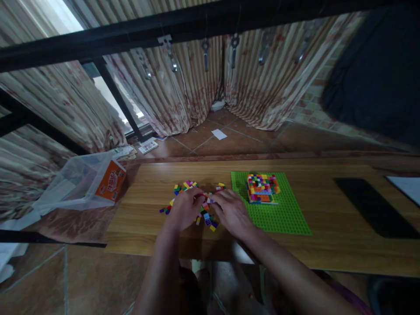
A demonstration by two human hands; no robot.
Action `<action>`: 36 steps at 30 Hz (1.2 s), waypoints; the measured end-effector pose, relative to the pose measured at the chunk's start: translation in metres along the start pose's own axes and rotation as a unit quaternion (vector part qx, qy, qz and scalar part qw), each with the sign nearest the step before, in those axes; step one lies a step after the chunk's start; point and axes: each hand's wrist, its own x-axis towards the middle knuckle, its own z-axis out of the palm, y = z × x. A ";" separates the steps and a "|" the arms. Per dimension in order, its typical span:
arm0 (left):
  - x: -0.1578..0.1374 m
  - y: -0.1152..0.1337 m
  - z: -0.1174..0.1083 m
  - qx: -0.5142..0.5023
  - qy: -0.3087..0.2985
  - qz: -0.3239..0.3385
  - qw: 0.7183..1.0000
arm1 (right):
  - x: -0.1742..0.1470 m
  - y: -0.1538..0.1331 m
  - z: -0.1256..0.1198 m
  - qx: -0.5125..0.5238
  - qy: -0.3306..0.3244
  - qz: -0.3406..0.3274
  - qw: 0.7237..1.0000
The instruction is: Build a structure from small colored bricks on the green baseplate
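Observation:
Loose coloured toy bricks lie in a scattered pile on the wooden table, around and between my hands. My left hand is over the pile's left part, its fingers pinched together; a small red brick shows at the fingertips. Close beside it on the right, my right hand has thumb and forefinger closed at a small pale brick. The fingers partly cover both bricks. To the right, a multicoloured brick build stands on a green studded baseplate, apart from my hands.
A clear plastic bin with an orange label sits beyond the table's left end. On the right of the wooden table lies a flat black object, with a white sheet past it. A dark metal rail crosses above.

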 end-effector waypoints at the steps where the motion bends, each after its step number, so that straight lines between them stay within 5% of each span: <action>1: 0.000 0.001 0.000 -0.029 -0.004 0.003 1.000 | -0.001 0.000 -0.001 0.015 0.014 0.006 1.000; 9: 0.003 0.023 0.011 -0.295 -0.020 -0.045 0.954 | -0.011 0.000 -0.011 0.230 0.093 0.068 0.966; 12: 0.004 0.032 0.016 -0.374 -0.023 -0.076 0.924 | -0.010 -0.001 -0.013 0.358 0.143 0.150 0.910; 16: 0.005 0.042 0.023 -0.416 -0.023 -0.085 0.905 | -0.009 0.001 -0.018 0.517 0.131 0.286 0.796; 19: 0.006 0.049 0.026 -0.407 -0.038 -0.078 0.909 | -0.011 0.002 -0.027 0.559 0.121 0.316 0.757; 30: 0.009 0.063 0.036 -0.435 -0.072 -0.069 0.895 | -0.023 0.008 -0.058 0.545 0.129 0.288 0.777; 36: 0.012 0.061 0.041 -0.389 -0.042 -0.065 0.918 | -0.044 0.050 -0.104 0.443 0.145 0.345 0.814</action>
